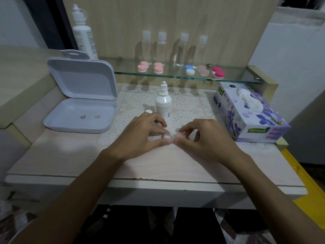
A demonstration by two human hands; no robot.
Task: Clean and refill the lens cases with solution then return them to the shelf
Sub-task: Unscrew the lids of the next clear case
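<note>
Both hands meet over the lace mat at the table's middle, pinching a clear lens case between them. My left hand holds its left cup, my right hand its right cup. The case's caps are off; a small white cap lies behind my left hand. An uncapped white solution bottle stands upright just behind the hands. On the glass shelf sit several closed lens cases: pink, pink, blue-and-white, pale and magenta.
An open white box at the left holds two lenses in its tray. A large solution bottle stands behind it. Several clear bottles line the shelf's back. A tissue box sits at the right.
</note>
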